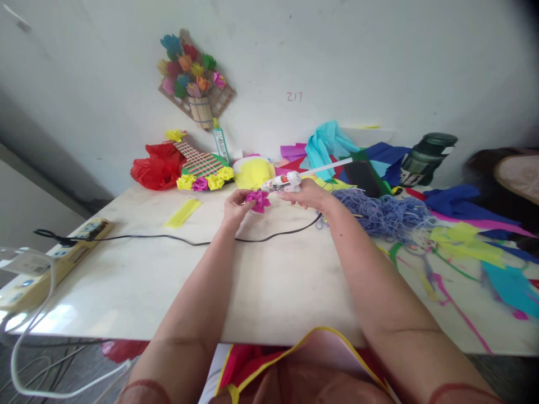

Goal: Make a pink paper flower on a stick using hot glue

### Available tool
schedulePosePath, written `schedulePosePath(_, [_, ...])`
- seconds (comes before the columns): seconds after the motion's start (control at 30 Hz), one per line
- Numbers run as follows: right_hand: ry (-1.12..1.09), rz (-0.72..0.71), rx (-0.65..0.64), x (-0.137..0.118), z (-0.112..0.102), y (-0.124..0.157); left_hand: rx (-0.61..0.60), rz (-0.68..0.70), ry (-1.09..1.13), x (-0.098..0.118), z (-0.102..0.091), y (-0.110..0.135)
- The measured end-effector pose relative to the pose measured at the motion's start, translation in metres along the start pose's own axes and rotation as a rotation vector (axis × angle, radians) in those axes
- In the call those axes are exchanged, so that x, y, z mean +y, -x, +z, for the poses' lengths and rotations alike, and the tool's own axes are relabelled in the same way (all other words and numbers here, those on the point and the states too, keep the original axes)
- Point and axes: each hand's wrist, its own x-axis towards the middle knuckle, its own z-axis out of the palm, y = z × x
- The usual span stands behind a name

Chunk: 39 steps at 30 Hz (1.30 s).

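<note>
My left hand (pixel 236 205) is closed around a small magenta crepe-paper flower (pixel 258 200), held just above the white table (pixel 177 269). My right hand (pixel 309 194) grips a white hot glue gun (pixel 283 181) whose nozzle points left at the flower. A white glue stick (pixel 330 166) sticks out behind the gun. The gun's black cord (pixel 185 240) runs left across the table to a yellow power strip (pixel 71 252).
A woven craft piece with yellow and pink paper flowers (pixel 204 168) lies at the back beside a red bag (pixel 158 165). A glue bottle (pixel 221 143), yellow paper strip (pixel 183 213), blue string pile (pixel 385 212), coloured paper scraps (pixel 484 247) and dark jar (pixel 425 160) lie around. A flower plaque (pixel 193 81) hangs on the wall.
</note>
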Motion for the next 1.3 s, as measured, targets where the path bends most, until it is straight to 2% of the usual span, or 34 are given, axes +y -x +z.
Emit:
schedulePosePath(0.23, [0.046, -0.006, -0.016, -0.01, 0.0, 0.004, 0.007, 0.014, -0.012, 0.0, 0.001, 0.0])
schedulePosePath(0.63, [0.061, -0.051, -0.003, -0.006, 0.001, 0.001, 0.006, 0.021, -0.016, 0.0, 0.002, 0.0])
schedulePosePath(0.87, [0.182, -0.086, 0.015, 0.001, 0.001, -0.005, 0.001, 0.029, -0.022, -0.001, 0.002, -0.001])
schedulePosePath(1.3, [0.356, -0.216, 0.115, -0.002, 0.008, -0.005, 0.031, 0.049, 0.025, 0.001, 0.004, 0.0])
